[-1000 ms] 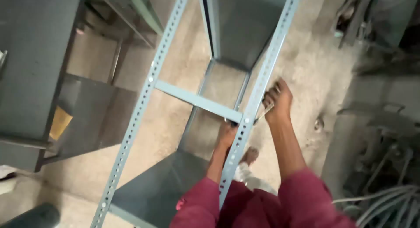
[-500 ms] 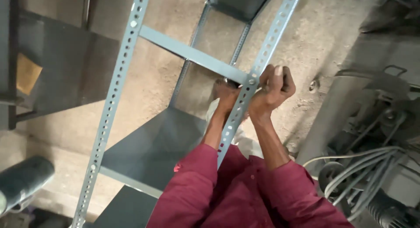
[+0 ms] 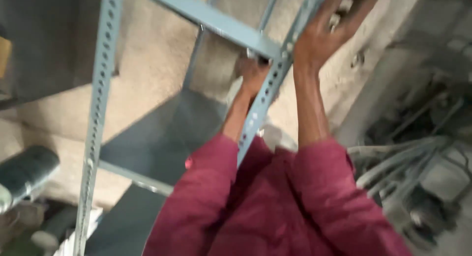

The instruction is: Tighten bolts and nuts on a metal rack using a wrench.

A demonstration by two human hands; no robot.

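Observation:
A pale blue-grey slotted steel rack stands in front of me. My right hand (image 3: 330, 32) is curled around the top of its right slotted upright (image 3: 255, 119), with a small pale object half hidden in the fingers. My left hand (image 3: 253, 73) reaches behind the same upright, just below where the crossbar (image 3: 211, 20) joins it. Its fingers are partly hidden by the metal. Both of my arms wear maroon sleeves. A flat grey shelf panel (image 3: 162, 133) sits lower in the frame, and the left upright (image 3: 98, 103) runs down the left side.
Concrete floor (image 3: 147, 64) lies under the rack. A dark grey roll (image 3: 27, 170) rests at the lower left. A tangle of pale cables and metal parts (image 3: 398, 162) fills the right side. A dark metal cabinet (image 3: 44, 44) is at the upper left.
The view has closed in and dropped. My right hand has moved up along the right upright, above the crossbar joint. My left hand stays behind the joint.

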